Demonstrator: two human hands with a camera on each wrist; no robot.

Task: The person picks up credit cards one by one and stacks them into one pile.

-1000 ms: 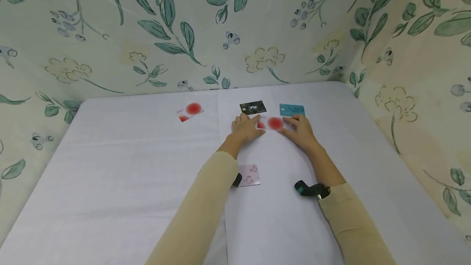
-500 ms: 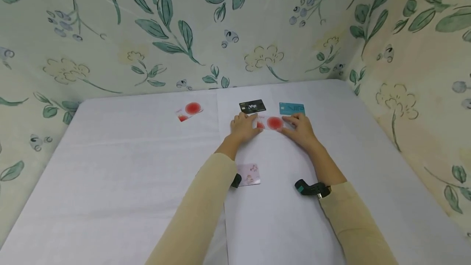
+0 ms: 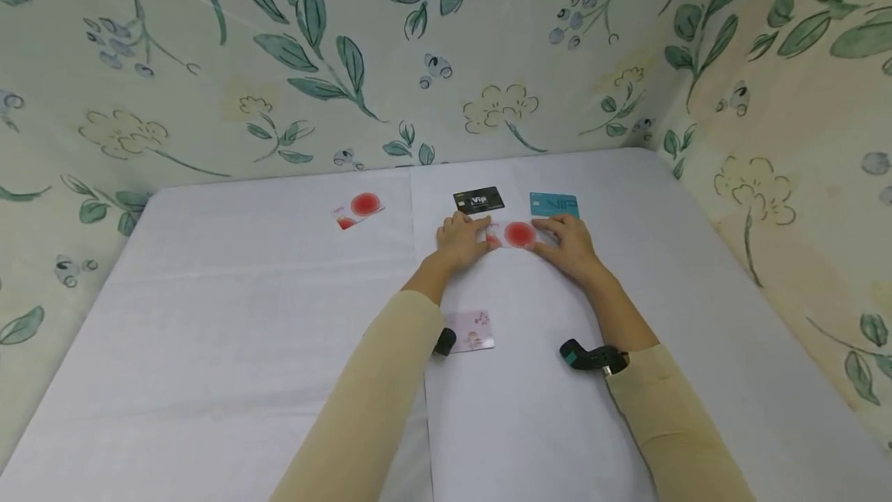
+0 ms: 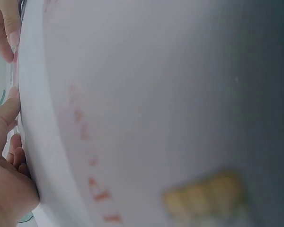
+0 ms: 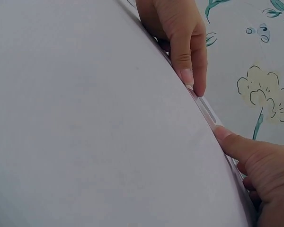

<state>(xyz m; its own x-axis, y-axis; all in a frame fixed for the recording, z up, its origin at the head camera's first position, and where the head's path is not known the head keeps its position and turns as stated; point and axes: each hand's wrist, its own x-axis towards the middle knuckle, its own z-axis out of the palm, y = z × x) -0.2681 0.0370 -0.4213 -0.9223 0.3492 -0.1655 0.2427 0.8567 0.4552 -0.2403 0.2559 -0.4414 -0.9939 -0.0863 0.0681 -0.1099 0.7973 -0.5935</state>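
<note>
A white card with red circles lies toward the far side of the white table. My left hand holds its left end between thumb and index finger; its other fingers are partly hidden. At the opposite end, my right hand pinches the card the same way. The right wrist view has the card edge-on, very low at the tabletop. Just beyond it are a black Vip card and a blue VIP card. The right hand's fingers cover the blue card's near edge.
Another red-and-white card lies at the far left. Closer in, a pink card sits beside the left wrist, partly behind its black camera. A blurred gold chip fills part of the left wrist view. Leaf-patterned walls enclose the table.
Both hands keep their hold on the card, which has shifted very slightly. The other cards stay where they were; the head view has tilted a little.
</note>
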